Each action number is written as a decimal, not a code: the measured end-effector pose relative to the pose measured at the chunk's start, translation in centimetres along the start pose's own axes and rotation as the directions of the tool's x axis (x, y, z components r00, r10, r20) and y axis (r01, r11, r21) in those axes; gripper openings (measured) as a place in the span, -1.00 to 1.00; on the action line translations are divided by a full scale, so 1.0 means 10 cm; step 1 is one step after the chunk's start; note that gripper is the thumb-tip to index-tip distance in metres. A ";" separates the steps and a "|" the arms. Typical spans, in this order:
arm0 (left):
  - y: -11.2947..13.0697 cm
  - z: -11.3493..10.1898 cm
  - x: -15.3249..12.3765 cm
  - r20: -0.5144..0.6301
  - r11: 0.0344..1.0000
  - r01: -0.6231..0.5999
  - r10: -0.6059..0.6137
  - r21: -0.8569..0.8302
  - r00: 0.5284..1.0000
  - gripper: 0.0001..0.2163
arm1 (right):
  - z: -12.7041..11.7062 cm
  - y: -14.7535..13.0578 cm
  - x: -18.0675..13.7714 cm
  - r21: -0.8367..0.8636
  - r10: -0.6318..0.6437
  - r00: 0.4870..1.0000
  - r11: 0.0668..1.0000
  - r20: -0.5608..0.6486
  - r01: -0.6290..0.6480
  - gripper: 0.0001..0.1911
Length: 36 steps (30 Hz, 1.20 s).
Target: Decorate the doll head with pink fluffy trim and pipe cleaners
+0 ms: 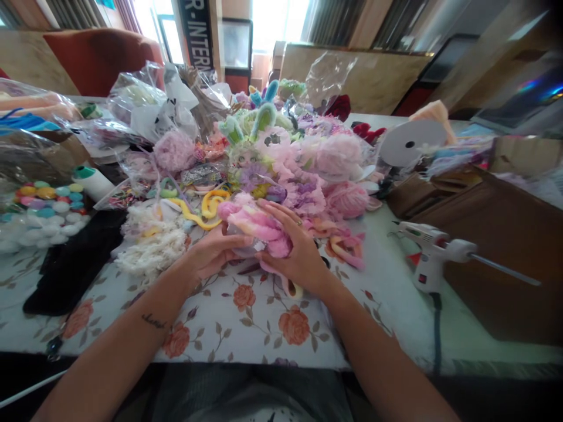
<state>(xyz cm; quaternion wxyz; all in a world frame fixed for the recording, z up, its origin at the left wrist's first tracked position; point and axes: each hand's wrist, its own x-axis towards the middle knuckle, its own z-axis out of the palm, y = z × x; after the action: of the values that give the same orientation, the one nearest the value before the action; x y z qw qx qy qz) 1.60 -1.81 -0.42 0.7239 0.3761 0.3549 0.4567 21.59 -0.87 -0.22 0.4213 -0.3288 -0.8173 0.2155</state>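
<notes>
A bundle of pink fluffy yarn (259, 225) with pale yellow streaks is held between my two hands, above the flowered tablecloth (264, 328). My left hand (220, 249) grips its lower left side, thumb forward, where something translucent shows under the yarn. Curled around the right side is my right hand (301, 249), fingers over the top and thumb below. A pink and cream strand (292, 287) hangs beneath. Just behind lies a coiled yellow fuzzy strip (215, 205). Cream shaggy yarn (152, 252) rests left of my left hand.
To the right, a white glue gun (424, 255) with a glue stick stands by a brown cardboard box (505, 252). A doll with green ears (246, 161) sits among pink ruffles at the back. Left are bagged pompoms (53, 211) and a black cloth-like item (79, 264).
</notes>
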 end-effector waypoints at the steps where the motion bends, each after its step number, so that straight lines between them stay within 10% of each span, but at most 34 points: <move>1: 0.00 0.01 0.01 -0.045 0.999 -0.035 0.035 -0.007 0.998 -0.46 | 0.00 0.00 0.00 -0.018 0.026 0.999 0.999 -0.029 -0.026 -0.30; 9: -0.08 0.10 0.05 -0.252 0.977 -0.213 0.200 -0.026 0.947 -0.53 | 0.10 0.01 -0.02 -0.064 0.069 0.949 0.994 -0.309 -0.093 -0.78; 20: -0.14 0.11 0.02 -0.110 0.977 -0.168 0.183 0.128 0.977 -0.64 | 0.11 0.03 -0.02 -0.073 0.074 0.977 0.993 -0.199 -0.091 -0.91; 30: -0.21 0.03 0.10 -0.341 0.920 -0.318 0.383 0.232 0.859 -0.57 | 0.12 -0.04 -0.01 -0.133 0.092 0.952 0.982 -0.294 -0.136 -0.91; 36: -0.16 0.09 0.06 -0.267 0.946 -0.304 0.323 0.112 0.908 -0.71 | 0.19 -0.34 -0.05 0.088 0.174 0.972 0.983 -0.156 -0.162 -0.94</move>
<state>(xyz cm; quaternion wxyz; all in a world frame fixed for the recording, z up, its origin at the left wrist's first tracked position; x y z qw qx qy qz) 3.22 -1.90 -1.53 0.5700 0.3838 0.4046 0.6034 18.99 -3.74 0.57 0.4791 -0.3974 -0.7406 0.2530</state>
